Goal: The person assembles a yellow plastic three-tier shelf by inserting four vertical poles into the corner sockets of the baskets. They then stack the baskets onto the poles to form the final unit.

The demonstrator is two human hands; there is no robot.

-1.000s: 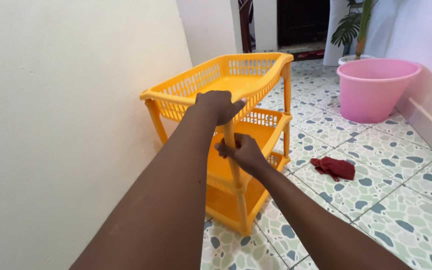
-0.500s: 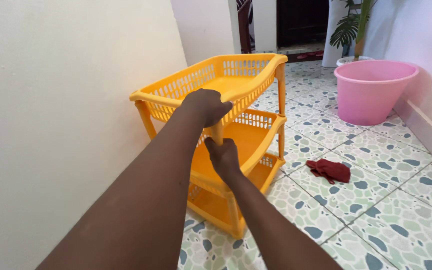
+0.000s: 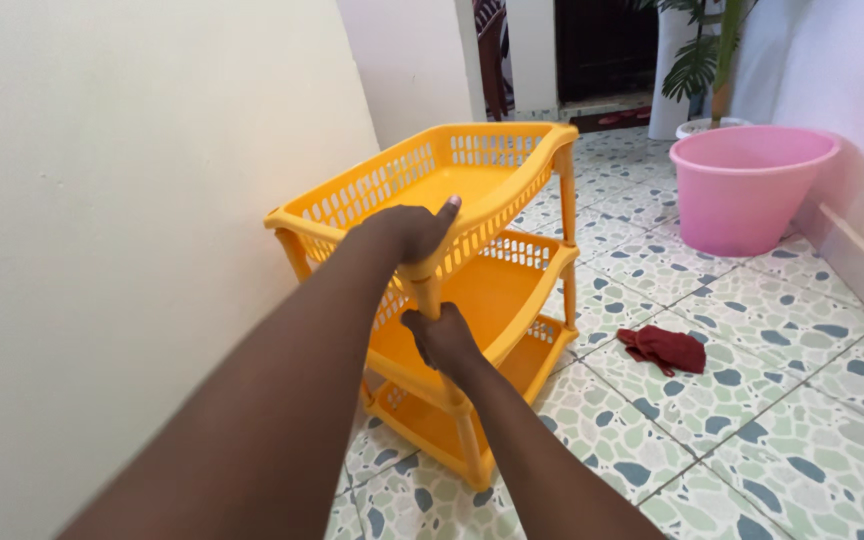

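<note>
A three-tier orange plastic rack (image 3: 472,180) with perforated sides stands on the tiled floor beside a cream wall. My left hand (image 3: 407,232) grips the near front corner of its top tray, thumb over the rim. Just below, my right hand (image 3: 440,340) is closed around the near front upright post between the top and middle trays. All three trays look empty.
A cream wall (image 3: 132,220) runs along the left. A pink plastic tub (image 3: 747,185) sits at the back right by a white wall, with a potted plant (image 3: 707,55) behind it. A dark red cloth (image 3: 667,348) lies on the patterned tiles right of the rack. A doorway opens at the back.
The rack has shifted left, closer to the wall. My right hand has slid lower on the post. My left hand keeps its hold on the top corner.
</note>
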